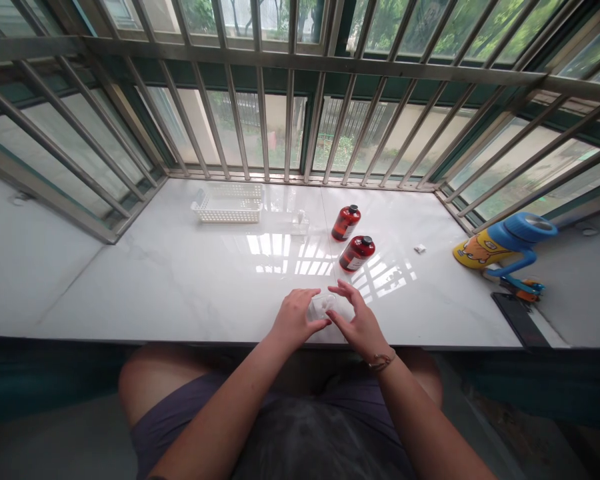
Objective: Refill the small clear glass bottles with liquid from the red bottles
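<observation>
The white, grey-veined surface (180,280) bears a white basket (230,216) at the back left, a small clear item (301,223), two dark-capped red bottles (357,256) near each other, a small white piece (419,249), a blue-and-yellow flask (490,245) and a black phone (517,319).

The person is wearing a dark grey, faintly mottled top (307,437) and muted purple shorts (177,408), which are leaving the knees bare. Above the right hand (359,324), a thin, brownish bracelet (381,361) is circling the wrist. Both forearms (253,380) are showing sleeveless.
</observation>
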The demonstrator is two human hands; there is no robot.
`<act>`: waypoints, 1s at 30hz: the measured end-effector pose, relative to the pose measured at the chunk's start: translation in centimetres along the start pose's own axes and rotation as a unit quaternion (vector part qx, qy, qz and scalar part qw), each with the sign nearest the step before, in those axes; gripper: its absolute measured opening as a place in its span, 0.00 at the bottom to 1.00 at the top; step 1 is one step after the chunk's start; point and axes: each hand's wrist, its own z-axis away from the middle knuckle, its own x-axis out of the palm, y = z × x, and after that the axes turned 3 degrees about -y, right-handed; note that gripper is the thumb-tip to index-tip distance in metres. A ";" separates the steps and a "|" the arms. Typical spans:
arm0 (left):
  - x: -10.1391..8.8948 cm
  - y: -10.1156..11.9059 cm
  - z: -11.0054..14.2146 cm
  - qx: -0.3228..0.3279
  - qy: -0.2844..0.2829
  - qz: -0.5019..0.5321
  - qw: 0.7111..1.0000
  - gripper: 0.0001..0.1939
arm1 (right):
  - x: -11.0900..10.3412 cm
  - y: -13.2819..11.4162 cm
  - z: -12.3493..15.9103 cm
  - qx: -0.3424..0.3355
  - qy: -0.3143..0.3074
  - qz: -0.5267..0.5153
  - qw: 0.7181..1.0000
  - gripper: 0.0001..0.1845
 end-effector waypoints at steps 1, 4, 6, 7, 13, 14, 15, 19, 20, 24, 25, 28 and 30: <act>0.0 0.0 0.0 0.002 -0.003 0.000 1.000 0.34 | 0.0 0.1 0.0 0.008 -0.008 -0.019 1.000 0.38; -0.2 -0.1 0.0 0.006 -0.015 -0.001 1.000 0.35 | 0.1 0.3 -0.2 0.023 0.006 -0.043 0.999 0.32; -0.3 -0.1 0.0 0.007 -0.018 -0.003 1.000 0.35 | 0.0 0.5 -0.6 0.019 0.024 -0.020 0.999 0.23; -0.3 -0.1 0.0 0.010 -0.019 -0.006 1.000 0.35 | -0.1 0.5 -0.8 0.012 0.029 -0.001 1.000 0.19; 0.0 -0.2 0.1 0.034 -0.015 -0.032 0.999 0.35 | 0.2 -0.4 -1.0 -0.036 0.045 0.086 0.995 0.19; 0.2 -0.2 0.1 0.036 -0.010 -0.035 0.999 0.35 | 0.3 -0.6 -0.9 -0.037 0.050 0.090 0.994 0.20; 0.3 -0.2 0.2 0.038 -0.003 -0.037 0.999 0.34 | 0.5 -0.7 -0.8 -0.038 0.056 0.092 0.993 0.21; 0.6 -0.2 0.3 0.039 0.019 -0.038 0.998 0.30 | 1.0 -1.2 -0.5 -0.048 0.078 0.084 0.992 0.21; 0.5 -0.2 0.2 0.040 0.018 -0.036 0.998 0.30 | 1.0 -1.3 -0.5 -0.053 0.074 0.081 0.993 0.19; 0.1 -0.3 -0.3 0.045 -0.008 -0.019 0.999 0.28 | 0.9 -1.4 -0.7 -0.088 0.026 0.063 0.994 0.12; 0.0 -0.3 -0.4 0.046 -0.012 -0.016 0.999 0.28 | 0.8 -1.5 -0.7 -0.084 0.024 0.055 0.995 0.13; 0.1 -0.5 -0.4 0.040 -0.009 -0.018 0.999 0.30 | 0.6 -1.5 -0.9 -0.054 0.034 0.044 0.997 0.18; 0.2 -0.5 -0.3 0.039 -0.005 -0.020 0.999 0.31 | 0.4 -1.5 -0.9 -0.063 0.018 0.055 0.996 0.22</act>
